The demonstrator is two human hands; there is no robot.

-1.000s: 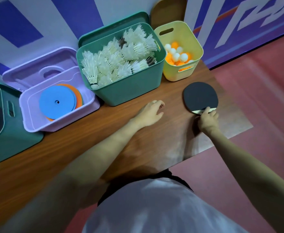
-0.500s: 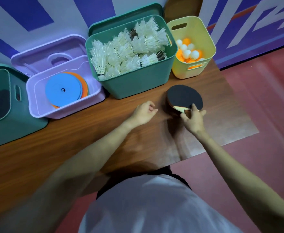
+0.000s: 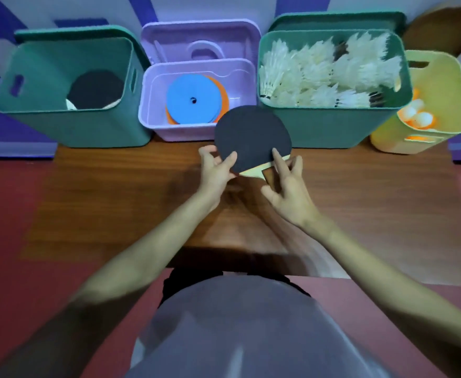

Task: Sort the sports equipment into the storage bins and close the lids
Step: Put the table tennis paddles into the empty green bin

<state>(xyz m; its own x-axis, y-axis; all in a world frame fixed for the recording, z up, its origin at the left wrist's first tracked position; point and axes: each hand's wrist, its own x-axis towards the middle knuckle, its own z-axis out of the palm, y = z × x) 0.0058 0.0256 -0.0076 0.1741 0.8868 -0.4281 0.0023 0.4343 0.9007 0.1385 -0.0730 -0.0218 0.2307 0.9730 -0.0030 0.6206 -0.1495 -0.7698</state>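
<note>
A black-faced table tennis paddle (image 3: 251,135) is lifted above the wooden table (image 3: 114,203), in front of the lilac bin. My left hand (image 3: 217,169) pinches the lower left edge of its blade. My right hand (image 3: 286,184) holds it at the neck and handle, index finger lying on the black rubber. The green bin (image 3: 68,126) at the left holds another black paddle (image 3: 95,90). The lilac bin (image 3: 153,124) holds blue and orange discs (image 3: 194,100). A second green bin (image 3: 333,126) is full of white shuttlecocks (image 3: 322,75). The yellow bin (image 3: 436,110) contains white and orange balls.
Lids lean against the wall behind the bins: a green one (image 3: 71,32), a lilac one (image 3: 202,39), another green one (image 3: 335,20) and a brown one (image 3: 447,25). Red floor (image 3: 5,241) lies beyond the table's left and right edges.
The paddle has been lifted off the table's right side and carried left to the middle. My left hand has taken hold of its blade. The view has swung left.
</note>
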